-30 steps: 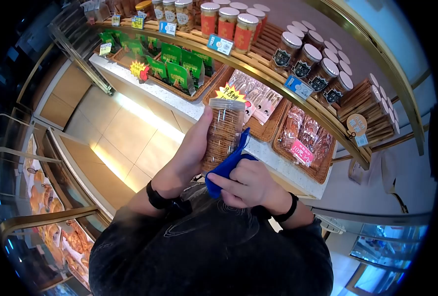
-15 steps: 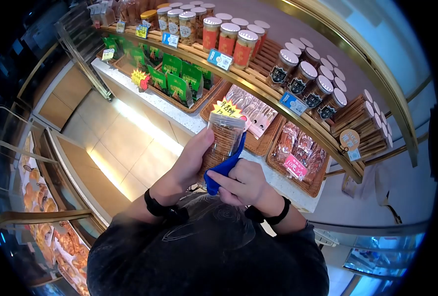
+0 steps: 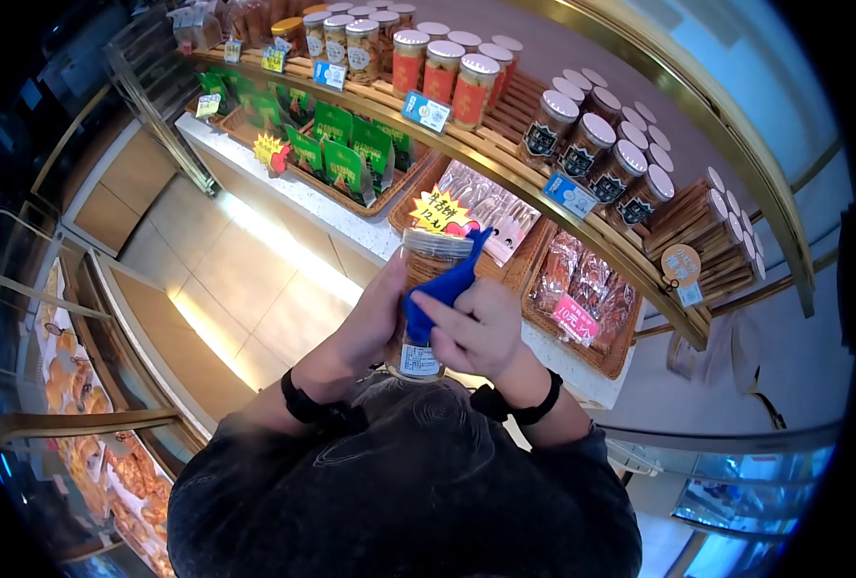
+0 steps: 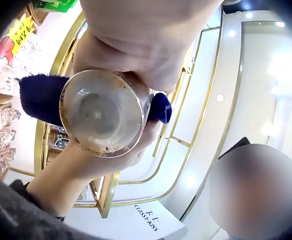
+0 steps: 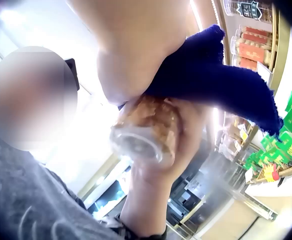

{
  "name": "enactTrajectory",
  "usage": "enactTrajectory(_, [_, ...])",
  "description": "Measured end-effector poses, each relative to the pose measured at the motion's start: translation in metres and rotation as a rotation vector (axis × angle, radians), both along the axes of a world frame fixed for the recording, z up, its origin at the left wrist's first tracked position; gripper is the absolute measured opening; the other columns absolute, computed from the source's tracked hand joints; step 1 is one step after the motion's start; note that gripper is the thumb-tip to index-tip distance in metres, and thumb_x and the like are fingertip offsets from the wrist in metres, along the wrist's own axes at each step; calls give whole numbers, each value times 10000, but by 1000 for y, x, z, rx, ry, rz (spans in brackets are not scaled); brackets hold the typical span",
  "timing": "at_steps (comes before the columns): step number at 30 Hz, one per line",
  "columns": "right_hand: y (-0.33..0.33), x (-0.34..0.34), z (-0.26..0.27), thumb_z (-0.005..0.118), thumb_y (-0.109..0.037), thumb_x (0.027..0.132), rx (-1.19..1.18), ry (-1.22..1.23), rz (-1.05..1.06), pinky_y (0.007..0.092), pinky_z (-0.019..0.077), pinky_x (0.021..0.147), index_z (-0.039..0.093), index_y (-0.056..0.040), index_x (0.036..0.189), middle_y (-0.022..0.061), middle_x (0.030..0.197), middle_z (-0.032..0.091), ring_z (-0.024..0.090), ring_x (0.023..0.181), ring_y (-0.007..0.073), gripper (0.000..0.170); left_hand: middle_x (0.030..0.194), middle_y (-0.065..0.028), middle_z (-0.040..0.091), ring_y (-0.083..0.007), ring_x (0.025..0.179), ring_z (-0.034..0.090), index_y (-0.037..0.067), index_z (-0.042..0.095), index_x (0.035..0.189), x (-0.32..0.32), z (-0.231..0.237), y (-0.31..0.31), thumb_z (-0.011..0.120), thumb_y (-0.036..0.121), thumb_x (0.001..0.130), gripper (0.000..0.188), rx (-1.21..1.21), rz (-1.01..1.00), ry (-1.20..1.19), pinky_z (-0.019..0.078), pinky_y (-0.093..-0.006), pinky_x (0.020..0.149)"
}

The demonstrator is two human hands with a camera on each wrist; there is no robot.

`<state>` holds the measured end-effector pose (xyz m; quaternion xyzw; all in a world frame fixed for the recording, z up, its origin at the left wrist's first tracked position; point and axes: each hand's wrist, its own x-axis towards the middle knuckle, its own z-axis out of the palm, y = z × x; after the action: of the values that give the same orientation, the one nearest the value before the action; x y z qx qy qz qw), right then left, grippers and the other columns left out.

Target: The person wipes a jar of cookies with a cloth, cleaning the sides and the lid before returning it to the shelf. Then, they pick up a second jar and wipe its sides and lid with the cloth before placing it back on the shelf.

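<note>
In the head view my left hand [image 3: 375, 313] grips a clear jar [image 3: 430, 267] of stacked brown biscuits from its left side, in front of my chest. A white printed label shows low on the jar. My right hand [image 3: 478, 329] holds a blue cloth [image 3: 439, 297] against the jar's near side, index finger extended over it. One end of the cloth sticks up past the lid's right edge. The left wrist view looks at the jar's round, transparent base [image 4: 101, 112], with crumbs around its rim. Dark blue cloth [image 5: 201, 70] hangs from the right hand in the right wrist view.
Beyond the hands stands a gold-edged shelf with several lidded jars [image 3: 471, 91] and price cards. Below it, wicker baskets hold green packets [image 3: 349, 169] and wrapped snacks [image 3: 577, 289] on a pale counter. A glass bread case [image 3: 81, 385] flanks the left side.
The right hand and cloth have moved up the jar from its lower part to its middle. The jar's lower label has come into sight. The left hand keeps its grip.
</note>
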<state>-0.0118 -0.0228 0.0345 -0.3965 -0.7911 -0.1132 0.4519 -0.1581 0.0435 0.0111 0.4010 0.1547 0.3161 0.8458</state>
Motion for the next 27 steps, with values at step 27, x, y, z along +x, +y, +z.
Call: enactTrajectory(27, [-2,0,-5,674,-154,665,-68,-18,224,296,365,439,674,-107,1090,-15,606,408,452,496,153,428,1154,-135,606,-206,1053,597,-12,477,1268,-6,17,24,344,373,981,498,-129,-105,-46,459,-342,945])
